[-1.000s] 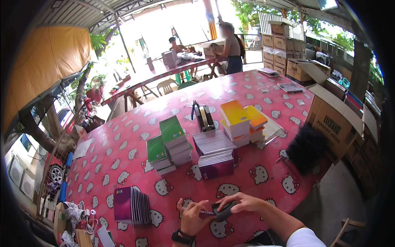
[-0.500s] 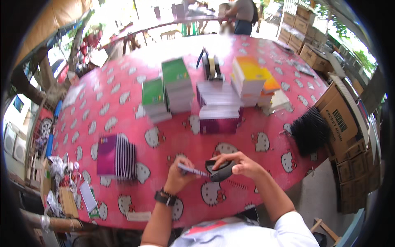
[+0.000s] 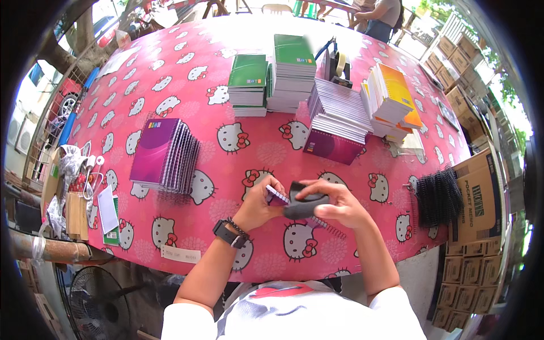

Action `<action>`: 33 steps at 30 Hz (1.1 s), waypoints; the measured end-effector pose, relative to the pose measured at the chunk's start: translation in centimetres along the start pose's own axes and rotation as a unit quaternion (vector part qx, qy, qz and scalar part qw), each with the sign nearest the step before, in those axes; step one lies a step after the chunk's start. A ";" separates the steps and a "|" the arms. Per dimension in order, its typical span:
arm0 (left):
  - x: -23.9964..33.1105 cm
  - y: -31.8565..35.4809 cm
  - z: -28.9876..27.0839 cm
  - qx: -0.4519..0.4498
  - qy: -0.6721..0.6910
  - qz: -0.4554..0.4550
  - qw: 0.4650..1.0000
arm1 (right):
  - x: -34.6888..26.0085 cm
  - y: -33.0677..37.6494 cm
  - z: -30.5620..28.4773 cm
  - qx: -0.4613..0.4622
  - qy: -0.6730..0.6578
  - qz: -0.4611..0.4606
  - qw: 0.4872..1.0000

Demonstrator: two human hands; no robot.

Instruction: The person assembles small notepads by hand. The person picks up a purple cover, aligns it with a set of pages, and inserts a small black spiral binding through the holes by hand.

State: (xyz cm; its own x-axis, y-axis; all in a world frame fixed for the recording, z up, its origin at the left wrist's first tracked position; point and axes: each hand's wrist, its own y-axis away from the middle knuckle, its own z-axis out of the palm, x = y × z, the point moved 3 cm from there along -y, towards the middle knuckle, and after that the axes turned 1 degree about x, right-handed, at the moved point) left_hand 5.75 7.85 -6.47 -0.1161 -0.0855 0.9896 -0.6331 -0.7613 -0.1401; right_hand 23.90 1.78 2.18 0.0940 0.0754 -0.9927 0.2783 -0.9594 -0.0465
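Both hands sit low centre of frame, over the near edge of the table (image 3: 187, 79). My left hand (image 3: 258, 205) pinches the corner of a small purple notebook (image 3: 277, 195), fingers closed on it; black watch (image 3: 226, 232) and bead bracelet on that wrist. My right hand (image 3: 334, 203) is wrapped around a dark grey tool (image 3: 303, 204), gripping it from above, and the tool sits right against the notebook. A wire spiral (image 3: 328, 226) lies on the cloth just below the right hand, touching or nearly touching the notebook; can't tell which.

Table is covered in a pink cartoon-cat cloth. Left of centre: a fanned stack of purple notebooks (image 3: 161, 153), well apart from the hands. Upper centre: two stacks of green notebooks (image 3: 272, 73) side by side. Right of those, a slanted stack with a purple cover at the front (image 3: 337, 122), then a yellow and orange stack (image 3: 391, 96) beside it. A tape dispenser (image 3: 337, 62) stands behind the stacks. Right edge: a bundle of black binding coils (image 3: 436, 195) next to cardboard boxes (image 3: 476, 226). Another person (image 3: 379, 14) is at the top of frame beyond the table. A fan (image 3: 93, 303) is at lower left.
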 end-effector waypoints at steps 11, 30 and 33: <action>0.6 0.0 0.4 0.021 0.032 0.007 0.999 | 0.6 0.9 -1.5 0.172 0.329 0.031 0.928; 9.2 0.0 4.7 0.024 0.050 0.094 0.994 | -3.2 4.3 2.3 0.282 0.151 -0.181 0.930; 9.9 -0.1 5.4 0.020 0.025 0.099 0.995 | -2.9 4.8 1.8 0.305 0.167 -0.193 0.918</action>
State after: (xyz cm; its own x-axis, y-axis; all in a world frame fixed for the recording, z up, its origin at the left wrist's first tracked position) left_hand 8.81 3.59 3.53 -0.2744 -0.2043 0.9397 -0.5635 -0.7576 -0.3293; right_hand 23.20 -3.55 4.59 0.4174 0.4225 -0.8045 -0.2242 -0.8101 -0.5418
